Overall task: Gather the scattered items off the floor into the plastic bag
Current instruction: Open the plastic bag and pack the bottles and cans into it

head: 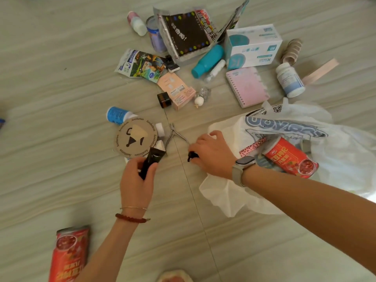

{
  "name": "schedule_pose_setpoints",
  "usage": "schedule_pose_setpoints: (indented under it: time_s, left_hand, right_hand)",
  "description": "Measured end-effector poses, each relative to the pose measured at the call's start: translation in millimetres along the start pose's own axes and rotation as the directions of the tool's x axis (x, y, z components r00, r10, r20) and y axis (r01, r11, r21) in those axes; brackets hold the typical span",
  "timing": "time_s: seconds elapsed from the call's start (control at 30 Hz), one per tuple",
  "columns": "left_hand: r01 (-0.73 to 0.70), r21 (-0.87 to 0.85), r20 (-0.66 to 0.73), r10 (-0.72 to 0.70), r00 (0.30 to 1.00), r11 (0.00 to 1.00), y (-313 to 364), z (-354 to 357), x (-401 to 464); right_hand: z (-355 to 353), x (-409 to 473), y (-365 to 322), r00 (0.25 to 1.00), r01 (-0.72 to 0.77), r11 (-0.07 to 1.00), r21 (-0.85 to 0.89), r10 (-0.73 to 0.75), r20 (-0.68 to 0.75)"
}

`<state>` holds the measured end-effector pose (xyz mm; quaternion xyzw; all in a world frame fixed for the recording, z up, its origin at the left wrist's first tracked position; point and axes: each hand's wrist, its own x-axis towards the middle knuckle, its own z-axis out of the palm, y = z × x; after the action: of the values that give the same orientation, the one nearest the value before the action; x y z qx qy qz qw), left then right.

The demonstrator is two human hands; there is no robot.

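While the left hand (pixel 135 180) grips a black tube (pixel 151 162), the right hand (pixel 211 154) pinches a small black item (pixel 191 156) — beside the plastic bag (pixel 234 200).

Red can (pixel 69 253) near left — lower end cut off by the bottom edge. A pinkish object (pixel 175 277) at the bottom edge shows only its top; identity cannot be told. A blue object (pixel 1 123) at the left edge is mostly out of frame. Plastic bag (pixel 335 151) — right portion cut off by the right edge. The small black item (pixel 192 156) under the right hand (pixel 213 153) is largely covered; type unclear. Black tube (pixel 151 162) — lower end hidden in the left hand (pixel 136 180). Print on the far packages is blurred.
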<state>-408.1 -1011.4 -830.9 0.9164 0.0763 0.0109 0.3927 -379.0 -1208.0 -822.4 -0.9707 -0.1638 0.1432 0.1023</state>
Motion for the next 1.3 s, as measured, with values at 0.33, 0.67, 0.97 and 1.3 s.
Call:
schedule_pose_setpoints:
  time_s: [0.33,0.67,0.97,1.3]
  left_hand:
    - [-0.215,-0.369,-0.022,0.222,0.975,0.904,141,2,2]
    - [-0.832,0.098,0.642,0.604,0.472,0.546,159,126,-58]
    - [-0.832,0.232,0.676,0.531,0.51,0.504,141,146,-44]
    - [-0.514,0.147,0.052,0.513,0.857,0.845,77,44,8]
  right_hand:
    - [-123,-78,65,0.791,0.018,0.616,0.788,0.473,-0.388]
    - [-78,-174,165,0.814,-0.447,0.835,0.32,0.529,-0.24]
    - [-29,-165,168,0.837,-0.533,0.845,0.046,0.534,-0.119]
    - [-37,-78,75,0.919,-0.018,0.999,0.029,0.028,-0.393]
